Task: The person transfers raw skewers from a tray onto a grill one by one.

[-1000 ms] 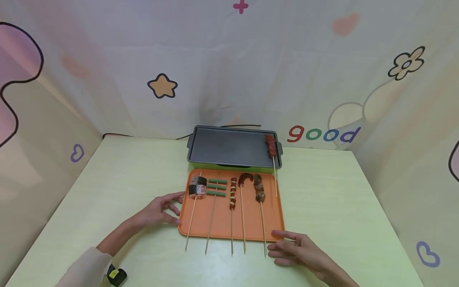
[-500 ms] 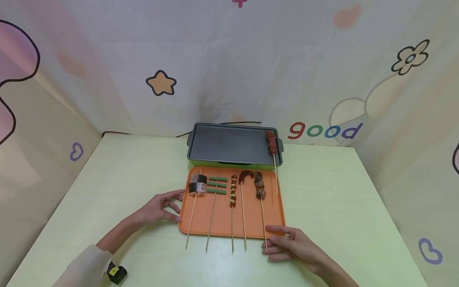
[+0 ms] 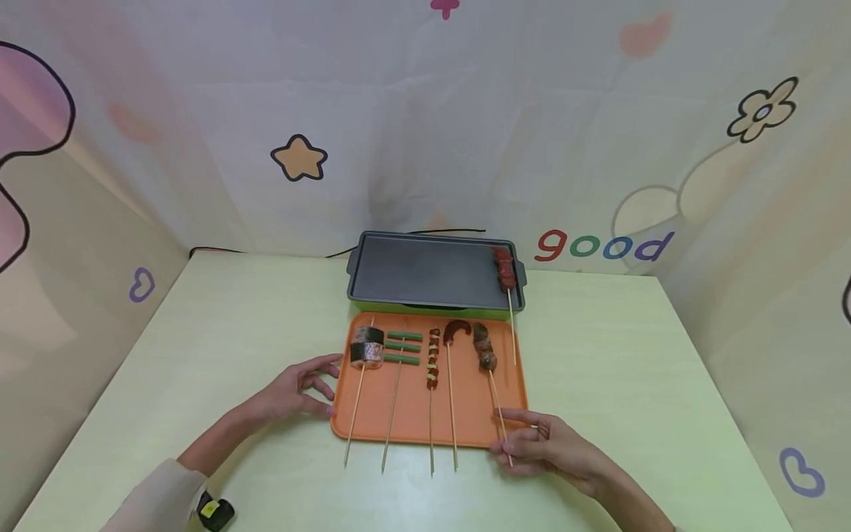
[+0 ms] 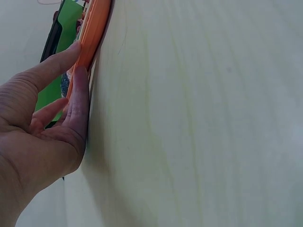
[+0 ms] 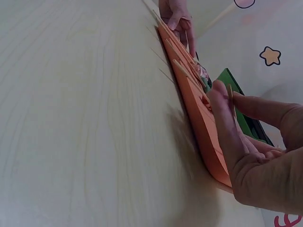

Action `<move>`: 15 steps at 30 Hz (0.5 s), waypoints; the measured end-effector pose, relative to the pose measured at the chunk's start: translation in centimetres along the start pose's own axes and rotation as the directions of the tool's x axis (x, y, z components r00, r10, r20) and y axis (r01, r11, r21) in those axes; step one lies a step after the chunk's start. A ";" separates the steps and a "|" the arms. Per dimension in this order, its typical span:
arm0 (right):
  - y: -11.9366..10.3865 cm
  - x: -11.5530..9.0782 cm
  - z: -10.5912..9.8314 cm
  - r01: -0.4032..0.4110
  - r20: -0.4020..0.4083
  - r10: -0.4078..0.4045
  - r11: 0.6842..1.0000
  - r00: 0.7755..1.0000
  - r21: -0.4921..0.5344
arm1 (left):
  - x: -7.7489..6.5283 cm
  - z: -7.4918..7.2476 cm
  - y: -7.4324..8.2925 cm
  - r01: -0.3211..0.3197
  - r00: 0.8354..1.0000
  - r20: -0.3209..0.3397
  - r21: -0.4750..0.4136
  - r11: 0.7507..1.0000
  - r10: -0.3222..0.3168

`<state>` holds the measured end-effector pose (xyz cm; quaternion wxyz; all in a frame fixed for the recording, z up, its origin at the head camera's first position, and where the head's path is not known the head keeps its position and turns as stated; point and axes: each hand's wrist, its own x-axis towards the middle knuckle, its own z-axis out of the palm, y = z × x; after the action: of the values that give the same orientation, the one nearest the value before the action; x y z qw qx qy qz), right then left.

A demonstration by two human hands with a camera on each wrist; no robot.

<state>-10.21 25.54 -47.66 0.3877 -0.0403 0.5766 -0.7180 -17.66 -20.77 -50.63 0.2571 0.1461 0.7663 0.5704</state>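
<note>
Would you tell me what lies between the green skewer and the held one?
The head view shows two: the red-and-yellow skewer and the curl-topped skewer.

Small curtained booth round a pale table point(image 3: 598, 355); whether inside a home, shop or office, can't tell. Printed cloth point(image 3: 465, 174) hangs from 9 through 12 to 3 o'clock: cartoon star point(image 3: 300, 157) at 10, flower point(image 3: 762, 113) at 2, the word "good" point(image 3: 597, 246) at 3. Only kitchen note: grey grill plate point(image 3: 425, 270), at 12 o'clock from an orange tray point(image 3: 412, 410) of skewers point(image 3: 433, 360).
</note>
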 end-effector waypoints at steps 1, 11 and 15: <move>0.0 0.0 0.0 0.003 0.002 -0.003 1.000 1.000 -0.002 | 0.0 0.0 0.0 0.001 1.000 -0.001 -0.001 1.000 -0.001; -0.1 -0.2 -0.4 -0.008 0.010 0.008 1.000 1.000 -0.008 | -0.1 -0.1 -0.3 -0.011 1.000 0.000 0.009 1.000 0.011; 0.3 -0.5 -0.7 -0.022 0.021 0.022 0.999 1.000 0.030 | 0.0 0.0 -0.3 -0.008 1.000 0.005 0.010 1.000 0.008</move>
<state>-10.03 26.39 -47.94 0.4021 -0.0354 0.5622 -0.7218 -17.63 -20.84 -50.90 0.2560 0.1516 0.7679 0.5673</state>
